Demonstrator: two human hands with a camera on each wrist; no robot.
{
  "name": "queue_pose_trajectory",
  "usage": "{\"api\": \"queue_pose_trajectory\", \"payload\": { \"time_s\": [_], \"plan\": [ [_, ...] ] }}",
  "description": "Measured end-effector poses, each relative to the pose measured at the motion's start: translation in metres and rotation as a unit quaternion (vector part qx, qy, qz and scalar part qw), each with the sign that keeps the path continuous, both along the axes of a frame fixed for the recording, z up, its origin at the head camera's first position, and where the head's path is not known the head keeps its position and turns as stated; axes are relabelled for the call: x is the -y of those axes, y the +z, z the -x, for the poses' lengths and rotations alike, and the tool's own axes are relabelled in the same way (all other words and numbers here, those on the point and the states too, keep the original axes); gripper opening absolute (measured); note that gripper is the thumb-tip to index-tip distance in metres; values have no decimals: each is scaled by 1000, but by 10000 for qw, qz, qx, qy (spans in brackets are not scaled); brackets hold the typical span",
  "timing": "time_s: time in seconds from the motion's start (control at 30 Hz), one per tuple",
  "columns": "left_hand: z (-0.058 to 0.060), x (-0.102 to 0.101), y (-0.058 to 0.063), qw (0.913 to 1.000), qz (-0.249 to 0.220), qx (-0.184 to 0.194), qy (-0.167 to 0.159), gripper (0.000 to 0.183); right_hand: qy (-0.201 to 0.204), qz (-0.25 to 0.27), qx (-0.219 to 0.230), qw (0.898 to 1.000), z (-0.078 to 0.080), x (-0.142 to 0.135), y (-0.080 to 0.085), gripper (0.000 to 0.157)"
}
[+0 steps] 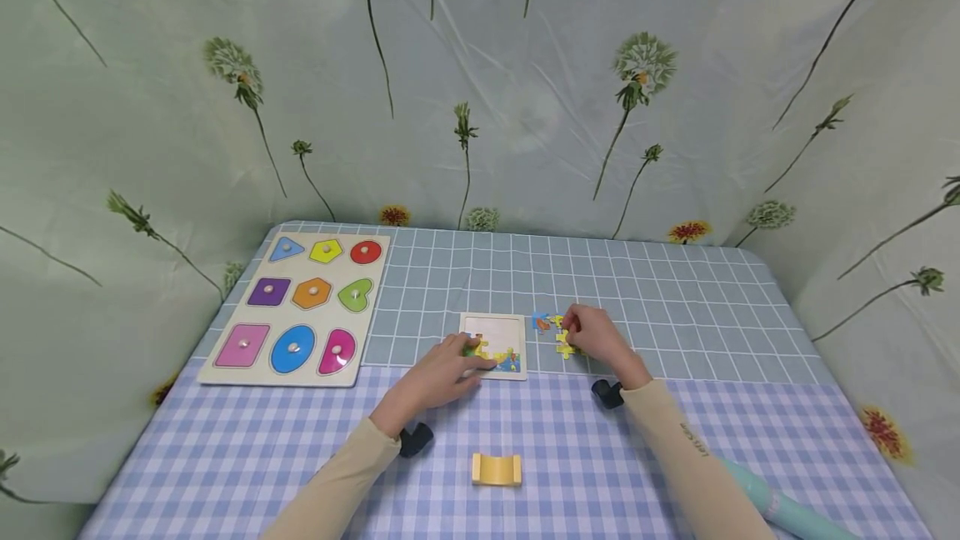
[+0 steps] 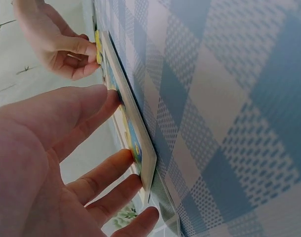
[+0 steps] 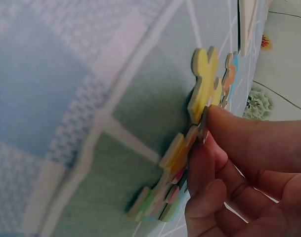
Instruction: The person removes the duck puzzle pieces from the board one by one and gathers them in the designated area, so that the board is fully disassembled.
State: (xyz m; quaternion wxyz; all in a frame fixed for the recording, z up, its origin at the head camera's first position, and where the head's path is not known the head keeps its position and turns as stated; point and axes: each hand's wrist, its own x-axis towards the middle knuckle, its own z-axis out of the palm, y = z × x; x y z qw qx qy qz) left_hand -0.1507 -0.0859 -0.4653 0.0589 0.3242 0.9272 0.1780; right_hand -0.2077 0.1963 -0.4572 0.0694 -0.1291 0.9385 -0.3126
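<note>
A small wooden jigsaw tray [image 1: 523, 346] lies at the middle of the table, its lower part filled with yellow, green and blue pieces [image 1: 508, 361]. Across its lower left reaches my left hand [image 1: 442, 369], fingers mostly straight and fingertips resting on the pieces and rim; the left wrist view shows them along the tray edge [image 2: 149, 165]. To the right of the tray, my right hand [image 1: 597, 336] pinches a thin puzzle piece [image 3: 204, 126] between thumb and index finger. Loose yellow pieces [image 3: 203, 79] lie under and around those fingertips, beside a blue-and-orange piece [image 1: 541, 322].
A large knob puzzle board [image 1: 303, 315] with colourful shapes lies at the left. Nearer the front is a curved yellow wooden block [image 1: 497, 470]. By the right forearm lies a teal roll [image 1: 787, 507]. A floral curtain [image 1: 480, 90] hangs behind the table.
</note>
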Motion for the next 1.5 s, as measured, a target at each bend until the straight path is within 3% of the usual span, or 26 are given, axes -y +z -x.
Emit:
{"api": "queue_pose_trajectory", "payload": {
  "time_s": [0.3, 0.47, 0.63, 0.9, 1.23, 1.5],
  "plan": [
    [0, 6, -5, 9998, -140, -77, -109, 33, 20, -29, -105, 9999, -1, 5, 1, 13],
    [-1, 17, -4, 9995, -314, -96, 30, 32, 552, 446, -218, 9972, -1, 22, 4, 11],
    [-2, 25, -4, 9996, -247, 52, 152, 31, 1244, 748, -18, 9894, -3, 51, 7, 14],
    [-2, 27, -4, 9995, -201, 95, 207, 31, 1741, 855, 260, 9807, -6, 94, 6, 25],
    [-4, 24, 0, 9990, -185, 207, 340, 29, 1500, 876, 165, 9847, -9, 109, 2, 28],
    [-3, 22, -2, 9988, -134, 248, 388, 28, 1515, 1092, -144, 9823, -5, 114, -2, 18]
  ]
}}
